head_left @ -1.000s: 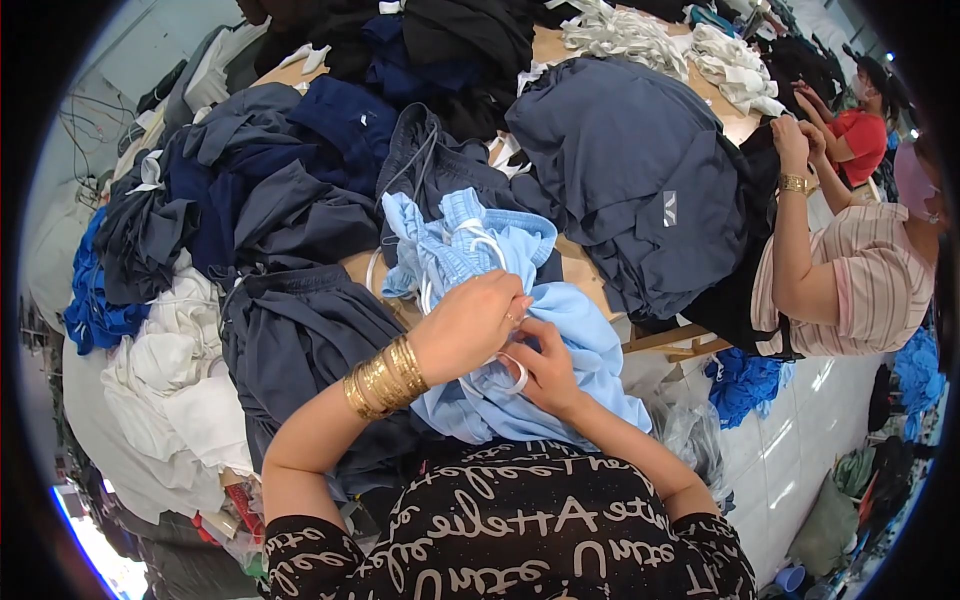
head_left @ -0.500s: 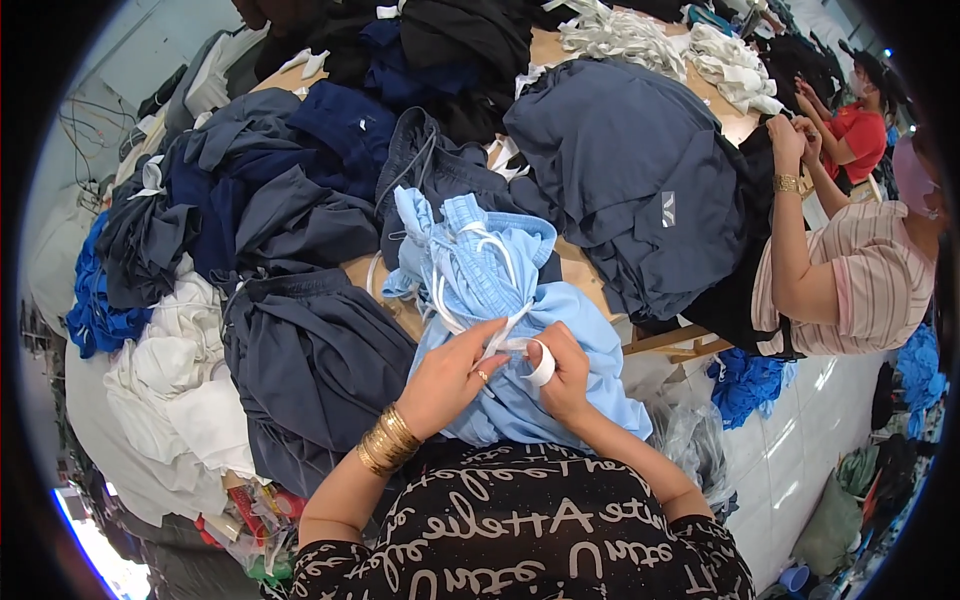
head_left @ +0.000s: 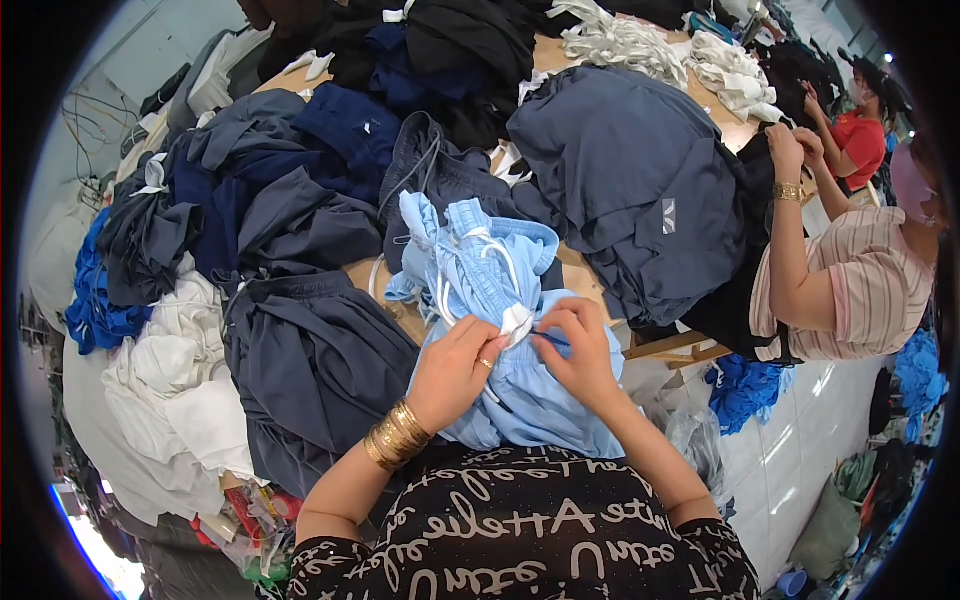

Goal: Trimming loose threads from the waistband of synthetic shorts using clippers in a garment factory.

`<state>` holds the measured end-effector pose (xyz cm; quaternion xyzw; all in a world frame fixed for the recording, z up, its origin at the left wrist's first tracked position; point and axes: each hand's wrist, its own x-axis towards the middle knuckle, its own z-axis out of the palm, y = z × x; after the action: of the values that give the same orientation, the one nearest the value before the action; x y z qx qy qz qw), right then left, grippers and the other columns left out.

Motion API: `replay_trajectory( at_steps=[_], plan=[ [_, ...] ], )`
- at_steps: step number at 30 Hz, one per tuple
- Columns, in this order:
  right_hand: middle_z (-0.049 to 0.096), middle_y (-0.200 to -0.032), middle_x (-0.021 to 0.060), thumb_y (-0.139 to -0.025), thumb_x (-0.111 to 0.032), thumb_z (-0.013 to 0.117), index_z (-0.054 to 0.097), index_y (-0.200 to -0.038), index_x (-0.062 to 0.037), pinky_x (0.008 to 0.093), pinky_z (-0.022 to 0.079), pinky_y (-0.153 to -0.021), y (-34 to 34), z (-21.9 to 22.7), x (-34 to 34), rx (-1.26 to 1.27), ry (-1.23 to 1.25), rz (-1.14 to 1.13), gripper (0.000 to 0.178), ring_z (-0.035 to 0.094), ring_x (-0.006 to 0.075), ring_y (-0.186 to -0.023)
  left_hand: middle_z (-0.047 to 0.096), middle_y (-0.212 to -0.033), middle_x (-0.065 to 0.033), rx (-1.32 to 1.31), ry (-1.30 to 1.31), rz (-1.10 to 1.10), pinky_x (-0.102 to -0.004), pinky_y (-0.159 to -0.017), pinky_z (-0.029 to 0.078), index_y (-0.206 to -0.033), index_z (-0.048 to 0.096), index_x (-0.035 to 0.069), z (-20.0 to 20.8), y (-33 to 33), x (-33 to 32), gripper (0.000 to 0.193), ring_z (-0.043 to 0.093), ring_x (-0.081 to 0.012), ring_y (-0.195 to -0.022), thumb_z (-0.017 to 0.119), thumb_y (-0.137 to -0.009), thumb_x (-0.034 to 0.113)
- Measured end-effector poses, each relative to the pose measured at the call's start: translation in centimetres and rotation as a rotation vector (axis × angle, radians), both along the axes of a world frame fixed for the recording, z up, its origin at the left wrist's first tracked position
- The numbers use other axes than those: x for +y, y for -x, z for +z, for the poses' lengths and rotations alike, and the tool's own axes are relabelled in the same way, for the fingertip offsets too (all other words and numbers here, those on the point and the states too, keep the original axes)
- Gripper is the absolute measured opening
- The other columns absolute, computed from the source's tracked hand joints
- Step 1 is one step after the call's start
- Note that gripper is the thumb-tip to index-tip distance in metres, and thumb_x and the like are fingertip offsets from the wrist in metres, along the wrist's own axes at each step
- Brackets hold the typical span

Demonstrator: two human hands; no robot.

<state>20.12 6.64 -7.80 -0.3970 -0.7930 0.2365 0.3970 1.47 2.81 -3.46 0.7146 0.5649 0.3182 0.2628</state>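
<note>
A bundle of light blue garments [head_left: 487, 272] with gathered elastic waistbands and white drawcords lies in front of me. A white fabric strip [head_left: 516, 324] is bunched into a small knot-like lump at its middle. My left hand [head_left: 455, 372], with gold bangles and a ring, rests on the bundle, its fingertips pinching the strip's left side. Across from it, my right hand [head_left: 582, 358] has thumb and forefinger closed at the strip's right side. The strip's ends are mostly hidden by the fingers.
Dark grey garments [head_left: 625, 170] are heaped to the right, with another dark grey bundle [head_left: 310, 350] to the left. White cloth [head_left: 180, 380] lies beyond that. White strips [head_left: 625, 45] pile at the far side. A co-worker in a striped top [head_left: 850, 260] handles black cloth at the right.
The white strip's loose loop around my right fingers has drawn down into a compact lump. My right hand has shifted slightly right and up, its fingers now pinched beside that lump.
</note>
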Motion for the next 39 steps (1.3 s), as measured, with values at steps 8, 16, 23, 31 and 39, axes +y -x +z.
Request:
replay_trajectory(
  at_steps=[8, 16, 23, 31, 39],
  plan=[
    [0.045, -0.062, -0.0028, -0.083, -0.012, 0.056, 0.052, -0.106, -0.0027, 0.0191, 0.029, -0.042, 0.6, 0.4, -1.2, 1.027, 1.440, 0.155, 0.025, 0.039, 0.0054, -0.048, 0.048, -0.063, -0.0036, -0.229, -0.005, 0.100, -0.0241, -0.049, 0.033, -0.084, 0.063, 0.003, -0.7, -1.3, 0.3, 0.011, 0.043, -0.0103, -0.053, 0.058, -0.086, 0.013],
    [0.041, -0.066, 0.0008, -0.081, -0.006, 0.048, 0.049, -0.107, -0.0036, 0.0207, 0.030, -0.042, 0.7, -0.9, -1.5, 1.276, 1.488, 0.306, 0.026, 0.038, 0.0080, -0.047, 0.053, -0.056, -0.0027, -0.527, 0.381, 0.138, -0.0228, -0.049, 0.037, -0.083, 0.063, 0.000, -2.2, 0.6, 2.0, 0.020, 0.046, -0.0056, -0.051, 0.061, -0.084, 0.020],
    [0.050, -0.059, 0.0043, -0.078, -0.026, 0.067, 0.054, -0.085, -0.0034, 0.0293, 0.039, -0.045, 1.5, 0.8, -1.6, 0.099, 0.485, 0.095, 0.027, 0.053, 0.0145, -0.051, 0.060, -0.065, -0.0115, -0.069, 0.464, -0.345, -0.0309, -0.057, 0.045, -0.085, 0.063, 0.001, -0.1, 2.2, 4.1, 0.020, 0.058, -0.0226, -0.057, 0.059, -0.081, 0.020],
    [0.051, -0.057, 0.0076, -0.079, -0.028, 0.064, 0.055, -0.061, -0.0056, 0.0347, 0.039, -0.046, -3.0, 3.1, 0.2, -0.253, 0.142, 0.178, 0.031, 0.051, 0.0271, -0.050, 0.061, -0.067, -0.0089, -0.137, 0.303, -0.386, -0.0273, -0.056, 0.044, -0.080, 0.059, 0.002, 0.1, 2.9, 3.6, 0.016, 0.059, -0.0182, -0.059, 0.063, -0.080, 0.017],
    [0.054, -0.102, 0.0084, -0.075, -0.017, 0.068, 0.053, -0.057, -0.0023, 0.0276, 0.038, -0.082, -6.0, 4.1, 2.3, 0.118, 0.504, 0.137, 0.027, 0.049, 0.0178, -0.095, 0.056, -0.089, -0.0032, -0.382, 0.271, -0.228, -0.0238, -0.068, 0.040, -0.076, 0.055, 0.003, -3.3, 7.6, 2.3, 0.024, 0.050, -0.0101, -0.080, 0.055, -0.089, 0.023]
  ],
)
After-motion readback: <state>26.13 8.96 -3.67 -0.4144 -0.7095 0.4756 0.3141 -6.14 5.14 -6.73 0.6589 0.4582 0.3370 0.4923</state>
